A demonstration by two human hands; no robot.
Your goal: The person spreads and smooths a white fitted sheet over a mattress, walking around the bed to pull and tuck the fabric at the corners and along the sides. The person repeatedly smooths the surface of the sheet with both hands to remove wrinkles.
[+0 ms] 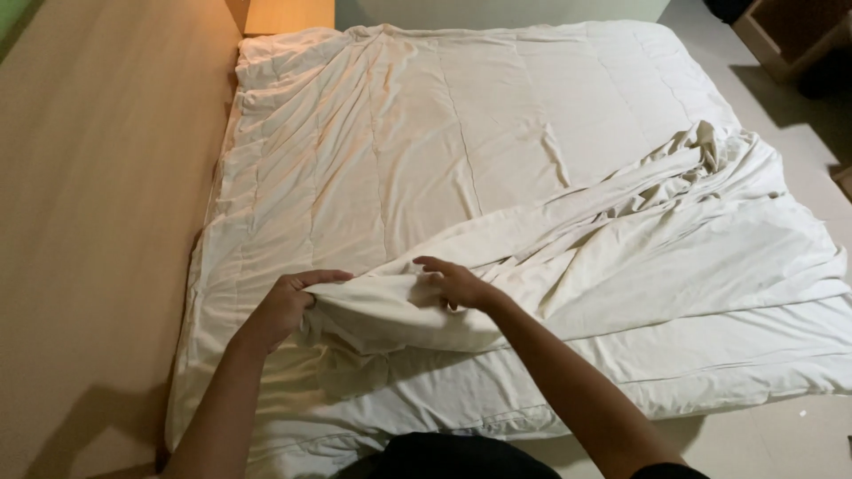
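Note:
A cream quilted comforter [426,133] lies spread flat over the floor. On top of it, a loose cream sheet [674,239] is bunched and creased toward the right. My left hand [288,306] pinches the sheet's near corner [390,310], thumb on top. My right hand [457,282] grips the same corner from the other side, fingers curled into the cloth. The corner is lifted slightly off the comforter, and the fabric sags between both hands.
A tan wall or panel [98,204] runs along the comforter's left edge. Pale floor [799,115] shows at the right, with a wooden piece of furniture [785,31] at the top right. A wooden block [288,13] stands at the top left.

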